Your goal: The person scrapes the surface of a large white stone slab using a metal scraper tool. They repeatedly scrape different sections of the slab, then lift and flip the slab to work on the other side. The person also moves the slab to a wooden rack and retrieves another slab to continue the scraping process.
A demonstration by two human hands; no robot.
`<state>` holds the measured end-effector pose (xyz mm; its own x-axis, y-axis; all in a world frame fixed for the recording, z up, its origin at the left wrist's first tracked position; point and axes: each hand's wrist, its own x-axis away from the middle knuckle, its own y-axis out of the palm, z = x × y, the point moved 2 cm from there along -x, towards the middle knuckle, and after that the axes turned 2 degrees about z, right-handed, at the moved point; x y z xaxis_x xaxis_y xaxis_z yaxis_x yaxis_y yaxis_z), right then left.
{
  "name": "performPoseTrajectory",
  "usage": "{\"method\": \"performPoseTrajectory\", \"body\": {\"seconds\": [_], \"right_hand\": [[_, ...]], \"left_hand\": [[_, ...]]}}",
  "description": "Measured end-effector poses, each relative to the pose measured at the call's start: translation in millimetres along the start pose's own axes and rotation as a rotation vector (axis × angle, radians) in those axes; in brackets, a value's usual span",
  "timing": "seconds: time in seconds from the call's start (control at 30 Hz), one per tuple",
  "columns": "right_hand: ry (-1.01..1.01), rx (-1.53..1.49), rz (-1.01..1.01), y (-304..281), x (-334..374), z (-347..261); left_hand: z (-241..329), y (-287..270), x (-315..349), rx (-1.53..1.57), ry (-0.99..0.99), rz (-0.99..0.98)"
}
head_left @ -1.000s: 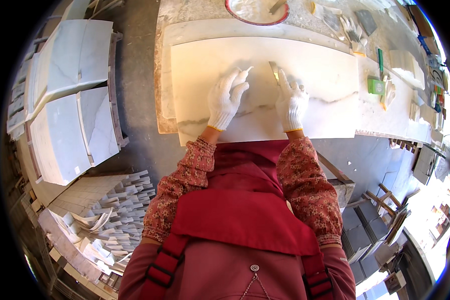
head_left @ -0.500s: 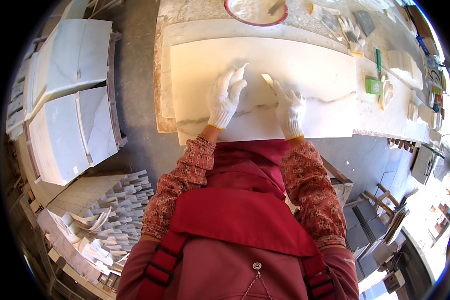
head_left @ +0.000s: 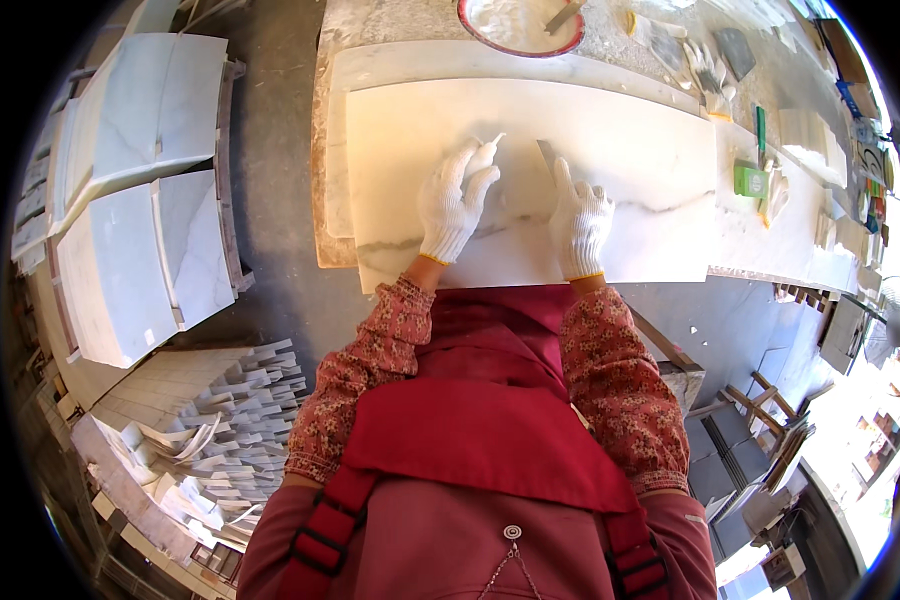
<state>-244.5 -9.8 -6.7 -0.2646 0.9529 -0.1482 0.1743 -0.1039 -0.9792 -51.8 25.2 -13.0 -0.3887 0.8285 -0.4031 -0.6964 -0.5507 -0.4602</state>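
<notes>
A white marble slab (head_left: 650,150) with a grey vein lies flat before me. My left hand (head_left: 457,203), in a white knit glove, is over its left half with fingers stretched forward and the thumb apart; a thin white tip (head_left: 497,139) sticks out at the fingertips, and I cannot tell if it is loose glove. My right hand (head_left: 580,225), also gloved, is closed on a small flat-bladed scraper (head_left: 545,150). Its index finger lies along the tool, and the blade points away from me, close to the slab. The scraper's handle is hidden in the hand.
Beyond the slab stands a red-rimmed bowl (head_left: 467,22) of white paste with a spatula (head_left: 564,16) in it. Spare gloves (head_left: 708,78) lie at the far right, and a green box (head_left: 750,180) sits right of the slab. Stacked marble slabs (head_left: 120,270) stand at left.
The scraper blade has turned from bright to dark and shifted slightly right. Both hands stay in nearly the same place over the slab. The whole view has shifted a little.
</notes>
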Motion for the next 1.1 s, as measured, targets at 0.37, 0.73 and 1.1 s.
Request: {"method": "performPoseTrajectory", "body": {"seconds": [0.37, 0.73, 1.1], "right_hand": [[0.020, -0.066, -0.030, -5, -2, 0], [0.332, -0.806, 0.144, -25, -8, 38], [0.031, -1.467, -0.443, 16, 25, -181]], "left_hand": [[-5, 1, 1, 0.017, -0.076, -0.051], [7, -54, -15, 0.668, -0.687, 0.074], [15, -164, -60, 0.401, -0.423, 0.572]]}}
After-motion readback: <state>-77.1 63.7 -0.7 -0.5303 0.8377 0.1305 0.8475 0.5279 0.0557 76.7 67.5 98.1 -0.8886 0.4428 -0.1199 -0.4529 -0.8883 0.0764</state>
